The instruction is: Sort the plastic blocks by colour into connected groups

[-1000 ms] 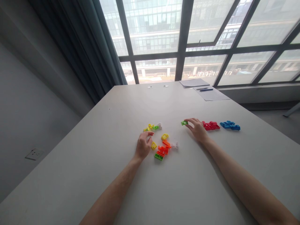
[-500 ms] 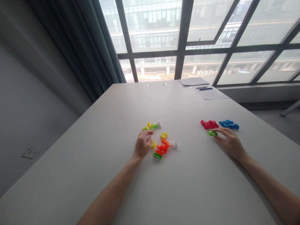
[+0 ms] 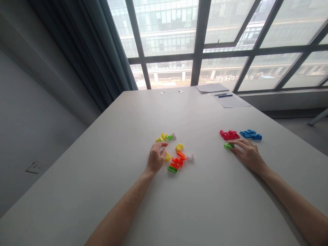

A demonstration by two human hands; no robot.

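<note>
My right hand (image 3: pixel 249 155) pinches a small green plastic piece (image 3: pixel 229 146) between thumb and fingertips, low over the white table. Just beyond it lie a group of red pieces (image 3: pixel 229 135) and a group of blue pieces (image 3: pixel 251 134). My left hand (image 3: pixel 156 157) rests on the table, thumb and fingers curved and apart, holding nothing I can see. By its thumb is a yellow piece (image 3: pixel 167 157), partly hidden. Close to that hand lie orange pieces (image 3: pixel 177 162), a green piece (image 3: pixel 172 169), a yellow ring-like piece (image 3: pixel 179 147) and a whitish piece (image 3: pixel 190 157).
Behind my left hand is a small cluster of yellow pieces (image 3: pixel 162 137), a green piece (image 3: pixel 169 137) and a pale piece (image 3: pixel 174 135). Paper sheets (image 3: pixel 237 101) with a pen (image 3: pixel 225 96) lie at the table's far right, near the windows.
My right hand has shifted slightly left with the green piece, which now sits a little farther from the blue group. My left hand stays in place.
</note>
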